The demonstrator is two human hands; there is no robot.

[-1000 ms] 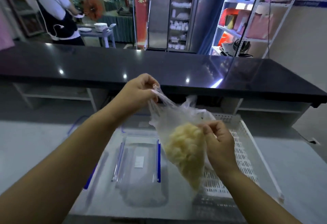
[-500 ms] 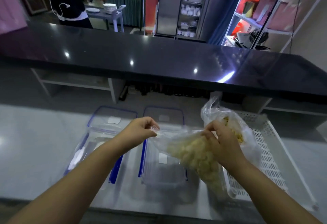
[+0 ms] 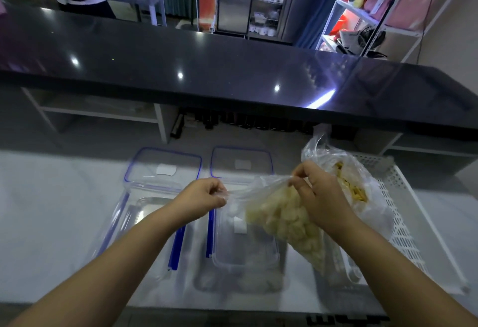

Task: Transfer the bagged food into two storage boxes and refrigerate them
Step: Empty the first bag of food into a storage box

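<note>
Above two boxes [image 3: 144,213] [image 3: 243,254], both hands' [image 3: 204,194] [image 3: 319,196] fingers [image 3: 297,184] pinching one bag [image 3: 284,220], second bag [image 3: 362,184] beside

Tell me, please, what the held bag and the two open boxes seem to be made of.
Bag: thin, glossy clear plastic film; it wrinkles and shows pale food through. Left box and right box: probably rigid clear plastic; counter shows through, blue clips.

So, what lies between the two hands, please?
In the head view, the stretched rim of the clear bag spans from left hand to right hand, above an open storage box.
</note>
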